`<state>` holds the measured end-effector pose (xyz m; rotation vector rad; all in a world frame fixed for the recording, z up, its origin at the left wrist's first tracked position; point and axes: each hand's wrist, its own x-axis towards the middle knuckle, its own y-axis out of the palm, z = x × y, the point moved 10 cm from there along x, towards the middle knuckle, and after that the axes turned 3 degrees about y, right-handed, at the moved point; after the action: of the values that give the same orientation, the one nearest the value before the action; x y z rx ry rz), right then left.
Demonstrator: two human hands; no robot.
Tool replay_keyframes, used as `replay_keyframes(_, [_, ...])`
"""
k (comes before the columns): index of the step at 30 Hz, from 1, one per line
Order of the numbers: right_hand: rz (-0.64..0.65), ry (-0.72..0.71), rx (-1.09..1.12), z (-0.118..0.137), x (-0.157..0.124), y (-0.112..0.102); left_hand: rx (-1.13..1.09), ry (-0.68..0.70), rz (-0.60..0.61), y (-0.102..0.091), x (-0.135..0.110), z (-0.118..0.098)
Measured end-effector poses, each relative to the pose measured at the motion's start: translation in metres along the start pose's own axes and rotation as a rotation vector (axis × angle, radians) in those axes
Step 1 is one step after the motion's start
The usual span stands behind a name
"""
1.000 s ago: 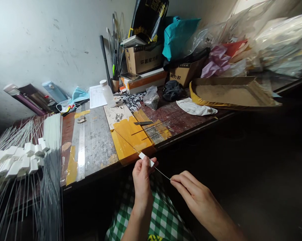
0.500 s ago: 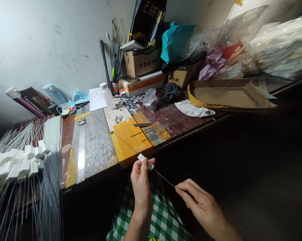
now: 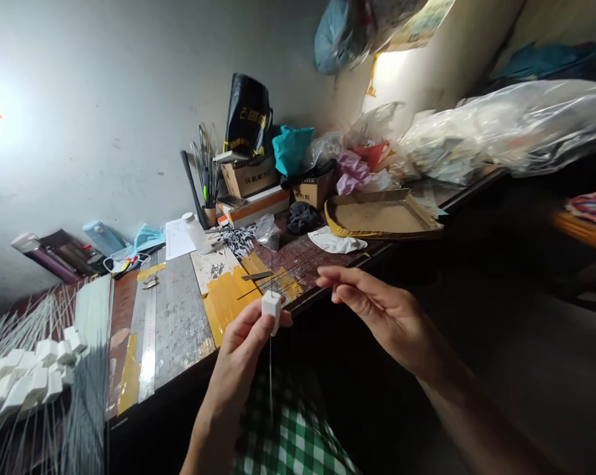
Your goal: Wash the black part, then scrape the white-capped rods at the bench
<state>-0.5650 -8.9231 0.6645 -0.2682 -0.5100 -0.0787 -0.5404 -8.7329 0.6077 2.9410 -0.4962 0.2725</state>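
Observation:
My left hand (image 3: pixel 251 333) pinches a small white block (image 3: pixel 271 305) between thumb and fingers, in front of the table edge. A thin rod (image 3: pixel 271 376) hangs straight down from below the block. My right hand (image 3: pixel 372 300) is raised to the right of the block, apart from it, with thumb and forefinger separated and nothing visible between them. To the far left lies a heap of similar white blocks (image 3: pixel 24 382) on thin rods. A green-and-white checked cloth (image 3: pixel 298 442) covers my lap.
On the table are a steel ruler (image 3: pixel 148 349), yellow tape (image 3: pixel 226 300), a flat blade (image 3: pixel 258 276), thin dark rods (image 3: pixel 278 272) and a white bottle (image 3: pixel 194 231). Behind stand boxes (image 3: pixel 248 177) and bags. A shallow cardboard tray (image 3: pixel 377 214) lies to the right.
My right hand has let go of the rod and moved up. My left hand has tipped the block upright, so the rod now points down. The view has shifted to the right and upward.

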Motion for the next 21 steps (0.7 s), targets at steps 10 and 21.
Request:
replay_keyframes(10, [0.253,0.185,0.511,0.003,0.015,0.049,0.255,-0.097,0.085,0.005,-0.038,0.015])
replay_keyframes(21, [0.195,0.380,0.626,-0.052,-0.015,0.086,0.324,-0.121,-0.080,-0.026,-0.059,0.043])
